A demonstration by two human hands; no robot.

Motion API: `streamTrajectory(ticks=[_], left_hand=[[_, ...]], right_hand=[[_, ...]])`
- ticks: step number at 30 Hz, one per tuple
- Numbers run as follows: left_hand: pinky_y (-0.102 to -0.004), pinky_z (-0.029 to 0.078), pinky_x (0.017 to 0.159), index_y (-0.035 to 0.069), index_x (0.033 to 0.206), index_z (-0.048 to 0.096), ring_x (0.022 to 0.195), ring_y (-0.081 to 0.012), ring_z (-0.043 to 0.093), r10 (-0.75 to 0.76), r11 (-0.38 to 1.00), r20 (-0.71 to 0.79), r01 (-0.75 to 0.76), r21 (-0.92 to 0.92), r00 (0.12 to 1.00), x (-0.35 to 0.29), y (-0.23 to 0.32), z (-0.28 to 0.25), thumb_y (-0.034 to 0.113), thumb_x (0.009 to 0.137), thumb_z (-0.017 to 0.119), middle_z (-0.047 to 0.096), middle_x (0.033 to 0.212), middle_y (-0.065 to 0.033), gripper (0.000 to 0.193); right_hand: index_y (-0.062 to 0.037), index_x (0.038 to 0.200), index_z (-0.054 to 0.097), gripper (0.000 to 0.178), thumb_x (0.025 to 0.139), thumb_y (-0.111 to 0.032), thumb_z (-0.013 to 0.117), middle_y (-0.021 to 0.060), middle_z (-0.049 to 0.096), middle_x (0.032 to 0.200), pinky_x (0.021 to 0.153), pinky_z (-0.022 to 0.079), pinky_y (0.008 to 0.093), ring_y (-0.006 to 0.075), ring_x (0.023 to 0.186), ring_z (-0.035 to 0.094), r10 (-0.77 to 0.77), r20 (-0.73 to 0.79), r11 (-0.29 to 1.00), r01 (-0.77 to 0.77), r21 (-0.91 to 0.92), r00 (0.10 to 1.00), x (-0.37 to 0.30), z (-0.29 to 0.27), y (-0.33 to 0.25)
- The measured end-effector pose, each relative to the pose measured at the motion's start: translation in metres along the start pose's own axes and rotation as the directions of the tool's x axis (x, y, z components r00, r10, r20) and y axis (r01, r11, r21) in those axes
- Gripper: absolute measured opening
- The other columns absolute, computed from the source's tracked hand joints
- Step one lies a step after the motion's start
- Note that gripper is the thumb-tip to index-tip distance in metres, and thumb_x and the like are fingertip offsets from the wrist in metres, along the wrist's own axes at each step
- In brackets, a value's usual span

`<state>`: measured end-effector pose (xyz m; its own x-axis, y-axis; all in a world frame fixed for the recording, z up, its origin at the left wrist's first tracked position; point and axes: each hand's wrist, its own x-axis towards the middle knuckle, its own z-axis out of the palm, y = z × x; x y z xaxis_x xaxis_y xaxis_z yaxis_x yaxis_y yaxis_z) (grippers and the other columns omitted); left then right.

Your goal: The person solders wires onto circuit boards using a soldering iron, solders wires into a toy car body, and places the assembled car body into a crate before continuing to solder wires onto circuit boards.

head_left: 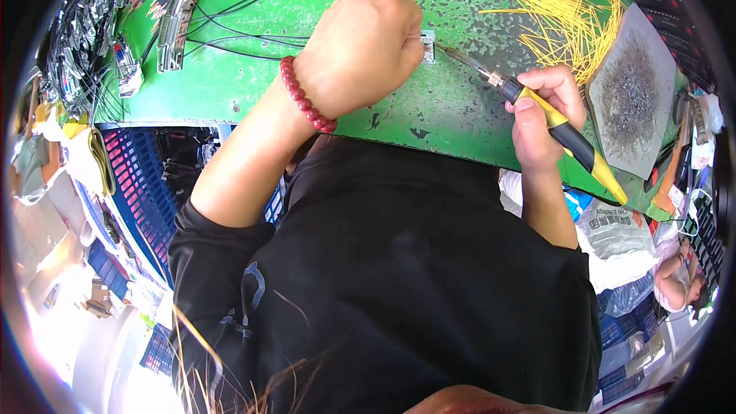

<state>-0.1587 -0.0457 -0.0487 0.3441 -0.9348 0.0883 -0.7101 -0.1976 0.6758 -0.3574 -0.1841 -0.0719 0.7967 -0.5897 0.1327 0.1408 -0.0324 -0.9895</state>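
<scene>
My right hand (546,111) grips a soldering iron (571,138) with a yellow and black handle. Its tip points left at a small metal part (428,47) lying on the green table (460,123), very close to it or touching. My left hand (364,46) is closed in a fist beside that part, fingertips turned down and mostly hidden. Thin black wires (245,46) run from the left under this hand; whether the fingers pinch one is hidden. A red bead bracelet (303,96) circles my left wrist.
Yellow wires (571,11) are heaped at the far right, by a grey board (632,96) with dark residue. Metal parts with wires (176,31) lie left, near a larger pile (73,46). A blue crate (138,192) stands below the table's left. Another person (675,280) appears far right.
</scene>
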Motion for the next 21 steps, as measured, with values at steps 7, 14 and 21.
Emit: streamTrajectory(ticks=[7, 14, 21], left_hand=[[-0.0367, 0.047, 0.061, -0.002, 0.069, 0.056, 0.068, -0.0313, 0.058, 0.014, 1.000, -0.014, -0.015, -0.020, 1.000, -0.0008, -0.0002, 0.0014, 0.002, 0.072, 0.061, 0.057, 0.074, -0.0139, 0.007], [-0.0375, 0.046, 0.060, -0.002, 0.068, 0.056, 0.067, -0.0312, 0.057, 0.019, 1.000, -0.024, -0.019, -0.009, 1.000, -0.0015, -0.0017, 0.0037, 0.001, 0.072, 0.060, 0.056, 0.073, -0.0134, 0.006], [-0.0366, 0.046, 0.058, -0.001, 0.068, 0.056, 0.065, -0.0307, 0.057, 0.026, 1.000, -0.045, -0.027, 0.000, 0.999, -0.0013, -0.0011, 0.0048, 0.001, 0.071, 0.060, 0.056, 0.072, -0.0134, 0.005]], right_hand=[[0.0020, 0.094, 0.052, 0.026, 0.081, -0.016, 0.065, 0.0048, 0.053, 0.072, 0.055, 0.041, 0.0216, 0.0089, 0.058, 0.049, 0.011, 0.025, 0.997, -0.009, -0.072, 1.000, -0.0018, -0.0011, -0.0009], [0.0018, 0.094, 0.052, 0.027, 0.081, -0.017, 0.065, 0.0045, 0.052, 0.073, 0.055, 0.041, 0.0218, 0.0088, 0.059, 0.049, 0.029, 0.047, 0.993, -0.024, -0.113, 0.998, -0.0023, 0.0002, -0.0037], [0.0002, 0.091, 0.055, 0.025, 0.081, -0.017, 0.070, 0.0006, 0.051, 0.072, 0.056, 0.033, 0.0208, 0.0046, 0.062, 0.042, -0.133, -0.052, 0.989, 0.129, -0.067, 0.990, -0.0053, 0.0024, 0.0031]])
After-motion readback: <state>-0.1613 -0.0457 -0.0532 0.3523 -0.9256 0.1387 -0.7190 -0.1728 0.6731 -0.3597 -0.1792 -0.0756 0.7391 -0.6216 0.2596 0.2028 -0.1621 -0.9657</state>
